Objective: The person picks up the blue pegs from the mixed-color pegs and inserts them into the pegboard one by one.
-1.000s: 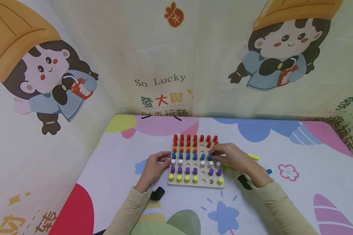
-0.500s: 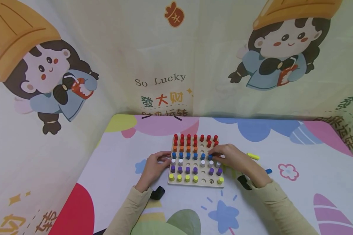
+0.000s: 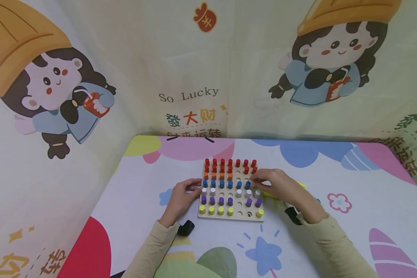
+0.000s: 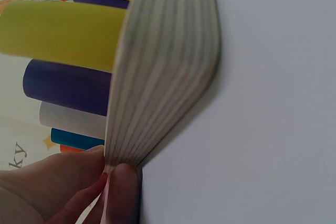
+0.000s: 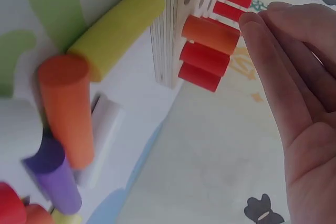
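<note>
A wooden peg board [image 3: 226, 218] with rows of red, orange, blue, white, purple and yellow pegs lies on the table. Thumb and fingers of my left hand [image 3: 180, 199] grip its left edge. My right hand [image 3: 278, 187] hovers over the board's right side, with thumb and index fingertips close together. Below and left of them stands a blue peg [image 3: 247, 185] in its hole. In the right wrist view, those fingertips [image 5: 252, 22] appear right at the outer end of an orange peg [image 5: 210, 34] seated near the board's edge. No peg shows between them.
Loose pegs lie right of the board, partly behind my right hand: yellow [image 5: 118, 32], orange [image 5: 67, 111], white [image 5: 102, 135], purple [image 5: 55, 177] and red [image 5: 9, 205]. Several holes in the board are bare. A printed backdrop [image 3: 194, 58] rises behind the table.
My right hand has shifted slightly right, away from the blue peg its fingertips were on, which now stands uncovered. The left hand keeps its place on the board.
</note>
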Demonstrator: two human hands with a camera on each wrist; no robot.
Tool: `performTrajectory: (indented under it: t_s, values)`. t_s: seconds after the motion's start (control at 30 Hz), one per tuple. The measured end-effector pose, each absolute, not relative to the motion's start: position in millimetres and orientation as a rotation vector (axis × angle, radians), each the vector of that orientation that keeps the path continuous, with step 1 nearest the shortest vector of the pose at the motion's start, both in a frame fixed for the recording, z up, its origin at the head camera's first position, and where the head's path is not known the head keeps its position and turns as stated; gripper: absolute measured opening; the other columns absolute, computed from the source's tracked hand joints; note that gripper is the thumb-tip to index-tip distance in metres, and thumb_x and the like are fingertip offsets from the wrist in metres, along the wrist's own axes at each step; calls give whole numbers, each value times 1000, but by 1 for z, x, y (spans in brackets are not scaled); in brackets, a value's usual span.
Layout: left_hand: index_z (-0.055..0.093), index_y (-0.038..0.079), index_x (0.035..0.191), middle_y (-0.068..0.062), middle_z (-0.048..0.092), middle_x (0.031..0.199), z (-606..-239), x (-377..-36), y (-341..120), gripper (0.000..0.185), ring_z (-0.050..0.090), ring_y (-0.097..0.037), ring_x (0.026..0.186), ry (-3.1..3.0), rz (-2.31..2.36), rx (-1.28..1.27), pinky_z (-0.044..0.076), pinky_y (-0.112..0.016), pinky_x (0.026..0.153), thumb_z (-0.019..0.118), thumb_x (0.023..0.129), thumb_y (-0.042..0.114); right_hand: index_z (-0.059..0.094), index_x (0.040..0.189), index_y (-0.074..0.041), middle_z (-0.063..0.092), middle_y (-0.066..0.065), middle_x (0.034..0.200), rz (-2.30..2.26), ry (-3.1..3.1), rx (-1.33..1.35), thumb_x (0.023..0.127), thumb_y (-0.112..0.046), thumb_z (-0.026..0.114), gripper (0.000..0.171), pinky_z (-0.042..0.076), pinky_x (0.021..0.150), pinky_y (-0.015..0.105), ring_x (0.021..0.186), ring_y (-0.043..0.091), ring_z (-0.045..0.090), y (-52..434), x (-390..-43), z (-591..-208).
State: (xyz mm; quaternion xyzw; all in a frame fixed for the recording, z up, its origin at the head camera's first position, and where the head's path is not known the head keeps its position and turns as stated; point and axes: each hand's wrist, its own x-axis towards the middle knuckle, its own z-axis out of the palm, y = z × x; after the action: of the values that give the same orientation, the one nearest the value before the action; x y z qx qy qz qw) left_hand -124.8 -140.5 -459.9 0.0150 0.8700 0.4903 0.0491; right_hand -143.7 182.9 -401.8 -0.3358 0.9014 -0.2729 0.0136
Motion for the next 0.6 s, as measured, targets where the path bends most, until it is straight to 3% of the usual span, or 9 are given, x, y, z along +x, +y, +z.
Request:
performTrajectory:
  t_s: [0.23,0.6]
  values:
    - [69,10,124,-6,72,113,-462,-126,-141,32,68,-16,94,2643,1509,59,57,-32,82,70,93,15,75,105,-8,74,0,100,-853,2858,-1025,83,-2,77,23,58,80,33,90,13,70,193,-138,-401]
    - [69,10,123,-5,72,113,-461,-126,-140,31,68,-14,92,2640,1519,66,57,-29,79,70,92,15,73,109,-7,72,6,104,-830,2856,-884,84,-3,77,25,59,78,35,94,20,71,211,-130,-399]
